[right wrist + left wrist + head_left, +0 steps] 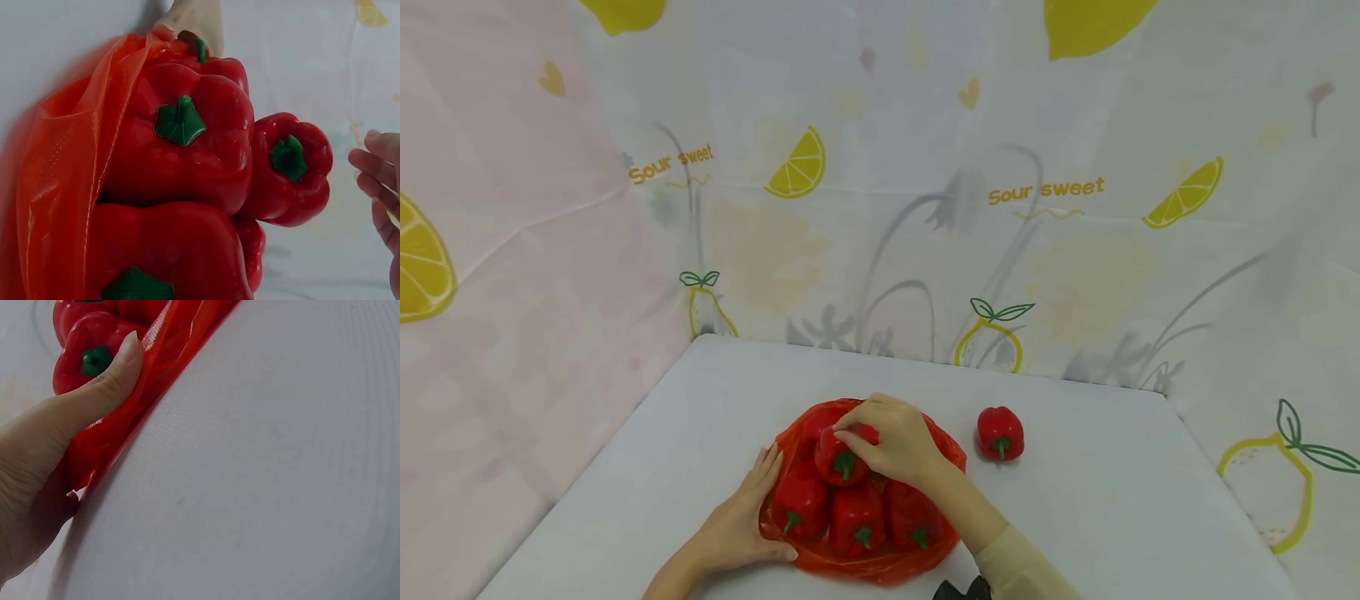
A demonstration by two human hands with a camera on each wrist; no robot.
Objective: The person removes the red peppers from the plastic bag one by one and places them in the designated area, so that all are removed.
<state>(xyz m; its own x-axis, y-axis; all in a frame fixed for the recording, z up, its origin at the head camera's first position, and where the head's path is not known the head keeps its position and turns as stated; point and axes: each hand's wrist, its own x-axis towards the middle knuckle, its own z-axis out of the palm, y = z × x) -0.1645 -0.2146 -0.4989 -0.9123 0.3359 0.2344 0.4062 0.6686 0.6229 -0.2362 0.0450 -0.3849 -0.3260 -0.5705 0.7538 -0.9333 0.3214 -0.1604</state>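
White cloth backdrop [887,100] w/ lemon prints & "Sour sweet" lettering, rising beyond the far side of the bag; white tabletop [1120,500] under the bag. Landmark = thin red-orange plastic bag [872,570], w/ several red bell peppers [857,521] inside & piled up, green stems showing; exact no. hidden. Just right of bag, near its far side: one lone pepper [1000,429], stem facing the near side. At bag's left: L hand [741,515], fingers approx. straight, thumb spread wide from them & lying along the near rim, touching the plastic. Above bag: R hand [898,437], fingers loosely bent, nothing in them, just beside the top pepper [842,467] but apart from it per rt. wrist cam. Nr. bag's near-right edge: light sleeve [1022,571], plus black item [962,590], mostly cut off; can't tell what.
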